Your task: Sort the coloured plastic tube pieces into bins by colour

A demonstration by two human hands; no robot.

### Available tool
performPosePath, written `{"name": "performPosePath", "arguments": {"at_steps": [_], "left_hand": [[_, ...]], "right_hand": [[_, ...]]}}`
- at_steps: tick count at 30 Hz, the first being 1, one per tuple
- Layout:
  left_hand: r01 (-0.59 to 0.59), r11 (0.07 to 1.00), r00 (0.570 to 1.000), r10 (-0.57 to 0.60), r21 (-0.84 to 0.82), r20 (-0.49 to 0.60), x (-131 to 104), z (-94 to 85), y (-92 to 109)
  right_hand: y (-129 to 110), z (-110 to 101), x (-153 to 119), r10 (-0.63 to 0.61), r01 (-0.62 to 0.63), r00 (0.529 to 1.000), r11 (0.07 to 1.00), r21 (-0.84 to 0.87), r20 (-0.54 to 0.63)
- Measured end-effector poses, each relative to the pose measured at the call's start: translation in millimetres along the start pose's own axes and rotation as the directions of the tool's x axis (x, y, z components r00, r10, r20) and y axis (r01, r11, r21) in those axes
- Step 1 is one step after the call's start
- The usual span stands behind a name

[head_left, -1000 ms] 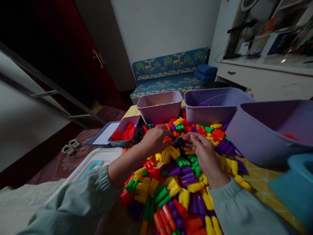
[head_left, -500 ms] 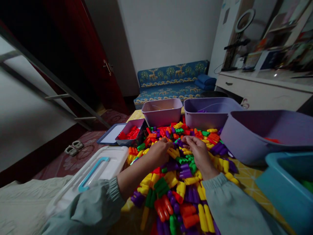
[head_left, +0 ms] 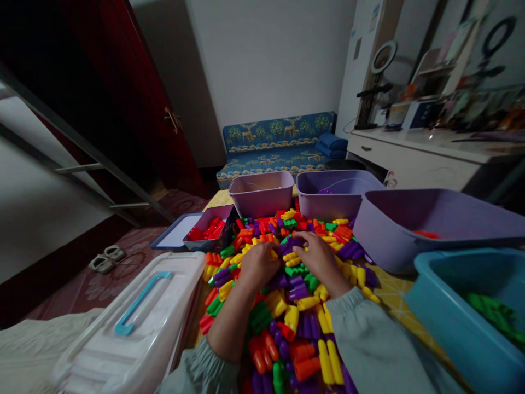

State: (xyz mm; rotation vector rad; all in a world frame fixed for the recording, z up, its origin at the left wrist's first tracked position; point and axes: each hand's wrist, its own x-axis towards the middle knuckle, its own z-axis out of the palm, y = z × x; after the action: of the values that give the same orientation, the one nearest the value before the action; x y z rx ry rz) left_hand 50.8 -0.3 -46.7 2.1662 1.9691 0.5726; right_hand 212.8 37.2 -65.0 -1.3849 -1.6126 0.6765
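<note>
Red, yellow, green, orange and purple plastic pieces (head_left: 297, 317) lie in a wide heap over the table. My left hand (head_left: 259, 264) is at the middle of the heap, its fingers curled round a yellow piece (head_left: 273, 255) that shows at the fingertips. Just to the right, my right hand (head_left: 315, 254) reaches over purple pieces (head_left: 289, 245) with thumb and fingers apart, at the edge of those pieces. Whether it touches them is hard to tell.
Behind the heap stand a pink bin (head_left: 261, 202), a purple bin (head_left: 328, 205) and a larger purple bin (head_left: 394, 235). A teal bin (head_left: 443, 295) holds green pieces at right. At left are a small box of red pieces (head_left: 211, 229) and a white lid (head_left: 151, 323).
The view has shifted, so the scene lies further left and the teal bin shows more. My left forearm is more upright, and my left hand is lower over the heap.
</note>
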Motion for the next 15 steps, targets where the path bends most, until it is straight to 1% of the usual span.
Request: {"name": "performPosePath", "arguments": {"at_steps": [2,3,6,8,10,13,15], "left_hand": [[0.002,1.0,1.0,-0.002,0.001,-0.002,0,0.3,-1],[-0.006,1.0,1.0,0.006,-0.011,-0.01,-1,0.8,-2],[-0.074,0.993,0.997,0.072,-0.091,-0.027,0,4.3,-6],[-0.129,0.982,0.992,0.127,-0.141,-0.019,1,7.9,-10],[-0.16,0.971,0.987,0.158,-0.175,-0.024,2,11.6,-13],[-0.168,0.96,0.985,0.154,-0.223,-0.077,4,14.9,-14],[-0.17,0.955,0.982,0.143,-0.242,-0.123,4,15.1,-14]], "right_hand": [[-2,-2,-2,-0.059,0.072,0.996,0.967,-0.242,0.063],[-3,-2,-3,-0.069,0.096,0.993,0.943,-0.318,0.096],[-9,-1,-8,-0.08,0.141,0.985,0.885,-0.443,0.154],[-12,1,-10,-0.091,0.167,0.98,0.863,-0.477,0.178],[-15,2,-11,-0.109,0.194,0.974,0.857,-0.478,0.2],[-17,2,-11,-0.14,0.234,0.962,0.864,-0.445,0.234],[-17,2,-12,-0.15,0.243,0.96,0.865,-0.439,0.237]]}}
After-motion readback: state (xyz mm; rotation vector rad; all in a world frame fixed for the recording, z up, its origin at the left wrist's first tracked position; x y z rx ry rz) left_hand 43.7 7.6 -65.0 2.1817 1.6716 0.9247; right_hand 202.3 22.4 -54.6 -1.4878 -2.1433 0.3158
